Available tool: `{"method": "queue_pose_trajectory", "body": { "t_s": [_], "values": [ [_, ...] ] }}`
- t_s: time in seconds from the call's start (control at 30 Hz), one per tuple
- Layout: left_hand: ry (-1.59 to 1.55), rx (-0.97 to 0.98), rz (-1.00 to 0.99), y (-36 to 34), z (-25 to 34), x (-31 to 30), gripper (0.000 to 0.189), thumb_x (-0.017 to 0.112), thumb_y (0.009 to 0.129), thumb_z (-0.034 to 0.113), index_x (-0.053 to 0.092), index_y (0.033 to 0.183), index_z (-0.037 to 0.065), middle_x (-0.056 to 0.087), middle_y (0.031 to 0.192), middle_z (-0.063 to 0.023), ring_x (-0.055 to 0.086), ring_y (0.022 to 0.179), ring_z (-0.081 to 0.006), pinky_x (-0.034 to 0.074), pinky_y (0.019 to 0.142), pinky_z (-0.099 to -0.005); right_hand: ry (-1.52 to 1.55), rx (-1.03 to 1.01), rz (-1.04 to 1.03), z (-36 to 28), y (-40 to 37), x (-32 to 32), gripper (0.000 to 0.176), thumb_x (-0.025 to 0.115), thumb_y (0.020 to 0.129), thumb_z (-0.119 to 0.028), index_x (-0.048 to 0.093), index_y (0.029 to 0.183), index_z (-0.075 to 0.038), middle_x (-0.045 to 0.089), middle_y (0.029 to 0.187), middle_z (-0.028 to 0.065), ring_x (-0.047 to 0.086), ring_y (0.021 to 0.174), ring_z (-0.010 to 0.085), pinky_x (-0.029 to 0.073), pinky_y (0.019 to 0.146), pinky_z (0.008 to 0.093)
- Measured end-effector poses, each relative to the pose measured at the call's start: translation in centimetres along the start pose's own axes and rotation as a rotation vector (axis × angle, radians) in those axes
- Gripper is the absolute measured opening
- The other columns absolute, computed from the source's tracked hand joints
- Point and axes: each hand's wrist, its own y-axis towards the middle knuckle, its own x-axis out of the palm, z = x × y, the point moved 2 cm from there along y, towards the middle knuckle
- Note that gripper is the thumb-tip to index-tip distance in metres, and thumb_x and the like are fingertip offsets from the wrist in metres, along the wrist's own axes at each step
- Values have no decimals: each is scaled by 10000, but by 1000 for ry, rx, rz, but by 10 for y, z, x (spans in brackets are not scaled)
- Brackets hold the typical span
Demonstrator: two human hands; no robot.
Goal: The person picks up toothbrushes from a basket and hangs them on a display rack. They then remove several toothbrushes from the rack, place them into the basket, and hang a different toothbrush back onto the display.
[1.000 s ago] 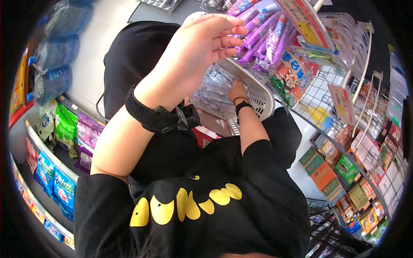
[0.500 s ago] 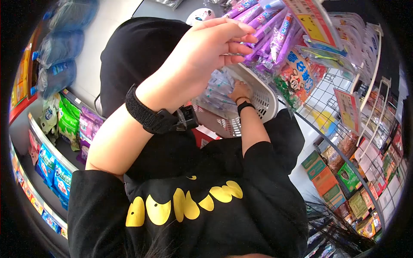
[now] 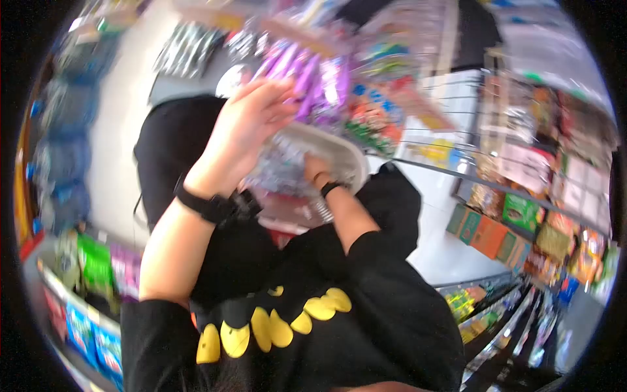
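Note:
My left hand (image 3: 258,111) is raised in front of the purple packets (image 3: 326,88). Its fingers are loosely bent and partly apart, with nothing visible in them; motion blurs it. My right hand (image 3: 315,168) reaches down into a pale plastic basket (image 3: 354,155) with perforated sides. It rests on clear plastic-wrapped items (image 3: 277,166), whose kind is too blurred to make out. The fingertips are hidden among the wrappers, so I cannot see whether they grip anything. A black band (image 3: 199,202) circles my left wrist, and a dark band is on the right.
Hanging packets and a wire rack (image 3: 450,98) stand beyond the basket. Boxes and snack packs (image 3: 486,232) line the right side. At the left are large water bottles (image 3: 62,163) and a shelf with a green bag (image 3: 96,263). Blurred price cards hang near the purple packets.
The view has swung, shifting hands, basket and purple packets left and somewhat down in the picture. My left hand stays raised and my right hand stays in the basket.

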Motion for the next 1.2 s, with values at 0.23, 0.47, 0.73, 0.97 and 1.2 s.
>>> {"method": "queue_pose_trajectory", "body": {
  "t_s": [0.23, 0.47, 0.73, 0.97, 1.2],
  "values": [
    [13, 0, 33, -1, 4, 9, 160, 549, 895, 180, 588, 1018, 85, 611, 971, -48, 572, 799, -122, 456, 718, -270, 102, -87, 62, -23, -34, -23, 280, 574, 731, -47, 542, 1005, 4, 619, 947, 225, 597, 912, 386, 478, 789, 444],
    [104, 22, -58, 6, -7, 22, 132, 529, 900, 169, 587, 985, 86, 603, 942, -29, 556, 788, -104, 432, 716, -250, 372, -164, 155, -42, -127, -139, 288, 621, 727, -88, 512, 977, 3, 590, 912, 246, 562, 896, 416, 447, 762, 456],
    [265, -4, -264, -9, -20, 39, 158, 524, 904, 200, 582, 1008, 96, 596, 953, -29, 549, 859, -110, 421, 750, -252, 943, -177, 401, -46, -262, -196, 335, 661, 806, -128, 558, 1111, -35, 625, 952, 80, 597, 905, 193, 457, 799, 319],
    [527, 161, -759, -37, -24, 61, 460, 704, 800, 235, 547, 1161, -2, 589, 1029, -48, 514, 1022, -134, 436, 851, -281, 1428, -162, 509, -95, -262, -220, 391, 648, 828, -50, 493, 1188, -49, 557, 1033, -16, 538, 935, 99, 445, 806, 256],
    [609, 207, -779, -40, -14, 49, 603, 736, 768, 285, 488, 1246, 16, 597, 1084, -80, 553, 1002, -158, 438, 882, -293, 1126, -345, 395, -132, -228, -240, 303, 633, 798, 1, 565, 1094, -1, 604, 1008, 60, 582, 948, 152, 473, 837, 295]
  ]
}}
